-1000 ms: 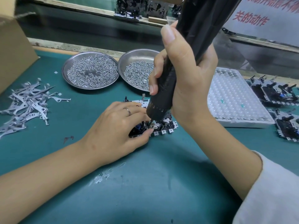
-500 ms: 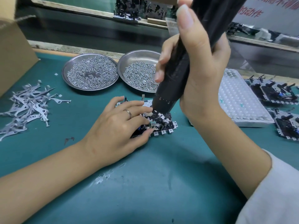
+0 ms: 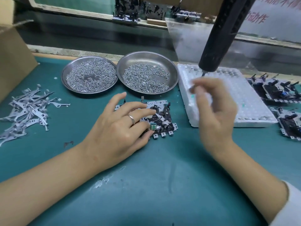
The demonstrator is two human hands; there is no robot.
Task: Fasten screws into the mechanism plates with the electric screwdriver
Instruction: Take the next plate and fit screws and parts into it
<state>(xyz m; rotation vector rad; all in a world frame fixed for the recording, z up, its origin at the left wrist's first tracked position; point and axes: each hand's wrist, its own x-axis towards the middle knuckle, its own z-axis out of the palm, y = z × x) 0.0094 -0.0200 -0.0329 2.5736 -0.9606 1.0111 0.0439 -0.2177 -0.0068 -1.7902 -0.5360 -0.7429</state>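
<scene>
Left hand point(image 3: 117, 128) presses the mechanism plate point(image 3: 158, 117) with flat fingers; right hand point(image 3: 215, 111), blurred, holds nothing. The free-hanging electric screwdriver point(image 3: 218, 41) may swing.

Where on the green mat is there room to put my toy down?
The widest bare patch of the green mat lies near you, between the two forearms, below the mechanism plate. A smaller patch lies between the metal levers and the left hand. The far side is crowded: two screw dishes and the white tray.
</scene>
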